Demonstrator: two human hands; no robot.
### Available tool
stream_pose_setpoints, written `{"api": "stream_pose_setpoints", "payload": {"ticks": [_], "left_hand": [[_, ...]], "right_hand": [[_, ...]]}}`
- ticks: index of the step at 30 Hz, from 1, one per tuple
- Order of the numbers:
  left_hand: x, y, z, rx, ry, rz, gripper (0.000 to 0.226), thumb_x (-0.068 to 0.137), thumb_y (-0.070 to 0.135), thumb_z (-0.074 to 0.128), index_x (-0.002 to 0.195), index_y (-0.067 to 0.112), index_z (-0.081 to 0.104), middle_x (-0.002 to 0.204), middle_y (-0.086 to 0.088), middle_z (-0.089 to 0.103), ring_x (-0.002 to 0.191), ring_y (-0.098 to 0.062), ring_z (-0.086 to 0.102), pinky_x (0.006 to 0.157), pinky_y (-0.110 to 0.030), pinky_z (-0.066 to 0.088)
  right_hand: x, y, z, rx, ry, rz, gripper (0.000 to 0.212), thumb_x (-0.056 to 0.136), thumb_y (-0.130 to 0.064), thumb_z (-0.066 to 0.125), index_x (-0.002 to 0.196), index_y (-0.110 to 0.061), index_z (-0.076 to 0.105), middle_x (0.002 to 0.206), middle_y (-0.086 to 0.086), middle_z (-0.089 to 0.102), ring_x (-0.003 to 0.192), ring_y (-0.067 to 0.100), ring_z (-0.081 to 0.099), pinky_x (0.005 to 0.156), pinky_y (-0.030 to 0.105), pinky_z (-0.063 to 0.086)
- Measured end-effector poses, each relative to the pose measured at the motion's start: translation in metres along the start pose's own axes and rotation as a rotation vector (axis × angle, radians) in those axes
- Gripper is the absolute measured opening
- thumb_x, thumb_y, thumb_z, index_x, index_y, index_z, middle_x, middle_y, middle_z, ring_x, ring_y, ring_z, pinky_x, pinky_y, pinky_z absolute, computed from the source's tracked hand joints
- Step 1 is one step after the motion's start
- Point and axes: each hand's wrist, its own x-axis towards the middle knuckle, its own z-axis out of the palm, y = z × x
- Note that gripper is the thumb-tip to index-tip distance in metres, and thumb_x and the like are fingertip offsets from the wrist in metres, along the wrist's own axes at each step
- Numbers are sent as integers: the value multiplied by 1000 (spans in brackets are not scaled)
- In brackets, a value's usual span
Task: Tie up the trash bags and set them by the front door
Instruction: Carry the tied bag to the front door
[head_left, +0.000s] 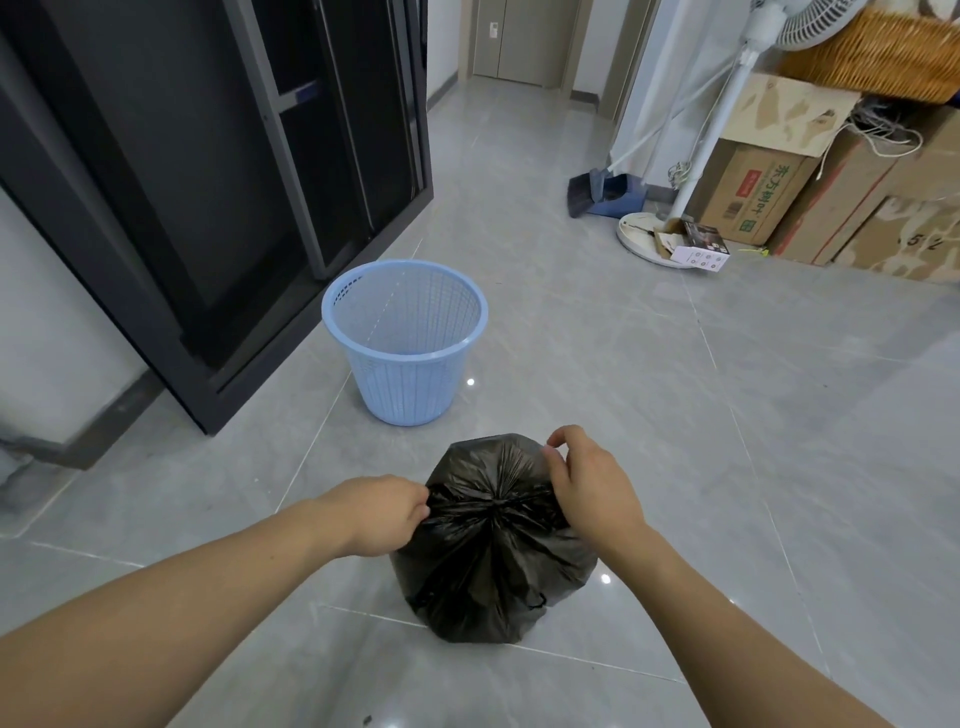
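Both hands are working the neck of one black trash bag (493, 551), which is sitting on the grey tiled floor (675, 415) directly in front of me. My left hand (382, 514) is gripping the gathered plastic on its side, fingers curled round a bunched end; my right hand (587, 483) is pinching the opposite flap, thumb and forefinger meeting at the top.

Risks, as I am judging them:
- Thin plastic is pulling taut at the centre gather; tugging too hard could be tearing it.
- If either end is slipping out, the knot is coming loose and the mouth reopening.
- Bag is sitting full and rounded; a sideways pull could be tipping it.

Count, largest first:
- dark sliding door unit (208, 182): 1
- cardboard boxes (753, 197): at least 4, stack partly cut off
- standing fan (727, 104): 1
- wicker basket (883, 57): 1
- trash bags: 1 visible
- blue mesh bin (405, 343): 1, unlined
- dustpan with broom (608, 192): 1
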Motion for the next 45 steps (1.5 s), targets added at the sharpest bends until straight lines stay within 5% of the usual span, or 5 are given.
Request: {"api": "stream_pose_setpoints", "payload": {"ticks": [12, 20, 30, 35, 45], "left_hand": [[25, 39, -56, -675, 125, -26, 26, 98, 26, 41, 76, 13, 46, 70, -3, 52, 64, -14, 56, 68, -29, 43], [36, 92, -142, -578, 116, 13, 26, 98, 24, 35, 75, 13, 40, 77, -8, 49, 76, -21, 53, 65, -31, 38], [-65, 263, -468, -187, 127, 170, 28, 98, 26, 33, 73, 16, 41, 94, -11, 58, 83, -25, 49, 71, -31, 37], [-171, 383, -654, -215, 251, 238, 29, 94, 25, 35, 67, 18, 42, 73, -3, 51, 74, -23, 51, 63, -33, 36], [-302, 498, -792, -507, 378, 291, 30, 95, 25, 35, 93, 6, 58, 102, -21, 63, 93, -36, 58, 77, -38, 46]], "right_hand": [[14, -3, -26, -354, -392, -47, 49, 94, -56, 35, 65, -19, 51, 64, -2, 56, 67, 20, 56, 60, 33, 46], [55, -38, -113, -11, -444, 303, 33, 85, -29, 52, 58, -16, 39, 59, 0, 45, 58, 18, 43, 53, 29, 32], [92, -171, -449, 144, -162, 556, 32, 85, -33, 48, 60, -18, 37, 58, 1, 44, 58, 21, 43, 55, 32, 33], [83, -256, -660, 195, 11, 564, 34, 88, -31, 44, 59, -18, 32, 57, -2, 38, 57, 19, 40, 53, 31, 29], [36, -355, -867, 346, 280, 536, 37, 95, -24, 44, 61, -17, 29, 56, -1, 26, 51, 15, 28, 51, 30, 19]]}}
